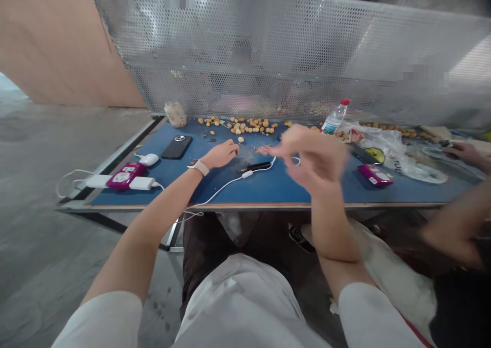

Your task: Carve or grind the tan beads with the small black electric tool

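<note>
My left hand [221,154] rests on the blue table top [268,187], fingers curled together near a small tan nut; whether it grips anything is hidden. A watch sits on that wrist [199,167]. My right hand [310,156] is raised above the table and smeared by motion, its fingers pointing left toward a small orange bit [263,149]. A dark pen-like tool [256,167] and a white cable [230,183] lie between the hands.
Several tan nuts [249,126] are scattered along the back by a perforated metal screen [291,56]. A black phone [177,147], white mouse [149,159], magenta power strip [126,176], water bottle [334,116], plastic bag [391,153] and magenta box [375,176] lie about. Another person's hand [466,153] is at right.
</note>
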{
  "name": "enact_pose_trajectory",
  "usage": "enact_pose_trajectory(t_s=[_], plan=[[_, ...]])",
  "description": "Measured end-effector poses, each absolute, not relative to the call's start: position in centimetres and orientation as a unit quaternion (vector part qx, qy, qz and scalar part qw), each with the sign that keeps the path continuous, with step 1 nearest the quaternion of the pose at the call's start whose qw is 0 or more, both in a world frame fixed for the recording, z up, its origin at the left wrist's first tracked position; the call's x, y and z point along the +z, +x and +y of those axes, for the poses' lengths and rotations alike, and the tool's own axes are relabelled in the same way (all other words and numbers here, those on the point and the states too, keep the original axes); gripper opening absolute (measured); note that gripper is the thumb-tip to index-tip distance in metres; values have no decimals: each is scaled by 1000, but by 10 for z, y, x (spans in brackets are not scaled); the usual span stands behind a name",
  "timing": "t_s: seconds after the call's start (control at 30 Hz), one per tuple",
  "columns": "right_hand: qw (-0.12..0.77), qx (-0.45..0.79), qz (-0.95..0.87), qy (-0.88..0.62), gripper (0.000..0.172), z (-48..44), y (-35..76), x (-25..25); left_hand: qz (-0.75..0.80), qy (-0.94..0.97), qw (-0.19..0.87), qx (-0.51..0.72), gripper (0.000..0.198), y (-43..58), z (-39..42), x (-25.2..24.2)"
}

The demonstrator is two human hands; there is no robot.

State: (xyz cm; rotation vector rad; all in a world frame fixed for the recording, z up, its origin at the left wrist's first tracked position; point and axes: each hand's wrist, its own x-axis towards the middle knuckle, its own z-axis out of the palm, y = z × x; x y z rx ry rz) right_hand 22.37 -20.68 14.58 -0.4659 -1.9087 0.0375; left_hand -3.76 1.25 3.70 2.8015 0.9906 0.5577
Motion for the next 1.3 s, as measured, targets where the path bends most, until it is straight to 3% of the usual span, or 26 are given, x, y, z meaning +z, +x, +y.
enact_pose_trajectory(t_s=[0.23,0.6,0.73,0.83,0.9,1.07,1.3], plan=[[477,-30,-833,-280,44,-109,226,99,225,952,134,156,22,-40,6,46],[467,-1,-838,-283,40,-105,239,87,163,952,224,130,23,-44,0,54],[318,110,-884,-326,41,-90,246,80,191,949,215,129,25,-50,8,56],[165,210,-896,-354,30,-72,253,67,205,954,176,130,23,-53,9,59],[123,248,-885,-373,23,-60,256,59,200,958,153,137,27,-52,4,63],[101,212,-885,-403,13,-36,262,48,167,963,125,169,46,-36,-22,70],[142,120,-837,-515,13,4,269,40,230,969,51,69,37,-11,-47,57]])
